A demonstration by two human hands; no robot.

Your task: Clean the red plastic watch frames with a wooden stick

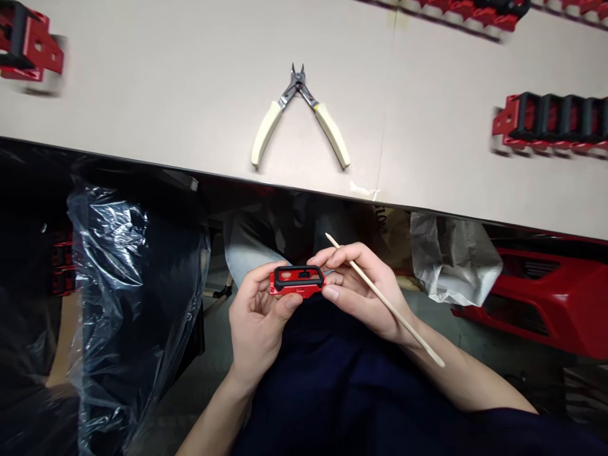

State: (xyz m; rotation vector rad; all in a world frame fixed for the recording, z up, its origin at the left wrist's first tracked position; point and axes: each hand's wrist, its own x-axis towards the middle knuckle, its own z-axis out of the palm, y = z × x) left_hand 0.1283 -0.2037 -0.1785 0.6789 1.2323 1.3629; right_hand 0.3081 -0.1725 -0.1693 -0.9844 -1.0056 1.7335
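In front of my body, below the table edge, a small red plastic part with a black frame (297, 291) is held between both hands. My left hand (259, 310) grips its left end, thumb on the near side and fingers behind. At the right end, the fingertips and thumb of my right hand (365, 288) touch the part. A thin wooden stick (384, 301) with a pointed tip lies across my right hand, tucked between the fingers and running back over the wrist. Beyond the hands, side cutters with cream handles (299, 114) rest on the table with their handles spread.
The pale table (199, 82) ends in a dark edge above my hands. Similar red and black parts stand in a row (555, 123) at right, with more along the top. Clear plastic sheeting (123, 285) hangs at left; a white bag (451, 256) and red housing (565, 304) are at right.
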